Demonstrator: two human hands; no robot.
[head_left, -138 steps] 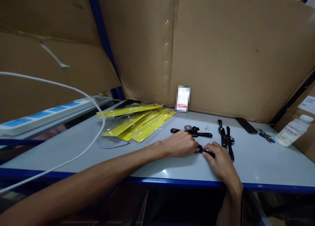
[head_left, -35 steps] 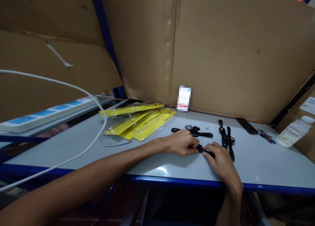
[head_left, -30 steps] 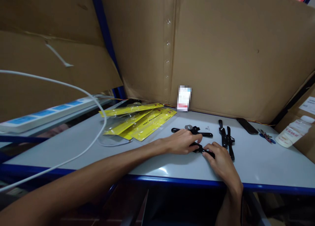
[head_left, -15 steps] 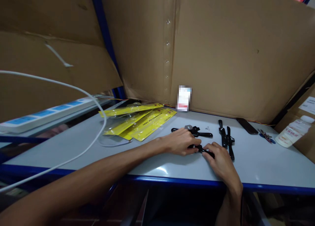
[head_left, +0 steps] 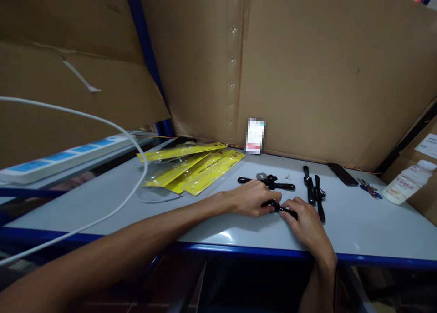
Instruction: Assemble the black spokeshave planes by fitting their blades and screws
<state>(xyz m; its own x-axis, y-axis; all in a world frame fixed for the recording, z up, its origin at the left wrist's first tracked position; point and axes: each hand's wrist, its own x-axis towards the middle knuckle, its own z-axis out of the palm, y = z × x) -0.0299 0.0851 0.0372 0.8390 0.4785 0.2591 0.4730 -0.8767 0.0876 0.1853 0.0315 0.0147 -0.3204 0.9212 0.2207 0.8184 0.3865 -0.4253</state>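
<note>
A black spokeshave (head_left: pixel 277 206) lies low over the white tabletop between my hands. My right hand (head_left: pixel 307 218) is closed around its right handle. At its middle, my left hand (head_left: pixel 251 199) has thumb and fingers closed on the body; the left handle is partly hidden by that hand. Just behind my left hand rests another black spokeshave (head_left: pixel 273 184), beside a flat grey metal piece (head_left: pixel 261 176). Small silver screw-like parts (head_left: pixel 288 177) lie to its right. Past my right hand, two more spokeshaves (head_left: pixel 309 185) sit side by side, pointing away from me.
Yellow-carded plastic packages (head_left: pixel 208 172) are piled at the back left. A white cable (head_left: pixel 136 144) loops across the left, near a power strip (head_left: pixel 64 156). A lit phone (head_left: pixel 255 136) leans on the cardboard wall. Farther right are a dark phone (head_left: pixel 342 174), keys (head_left: pixel 369 188) and a bottle (head_left: pixel 408 183).
My left fingers have shifted slightly upward on the spokeshave, so more of its black body shows. My right hand keeps its place on the handle.
</note>
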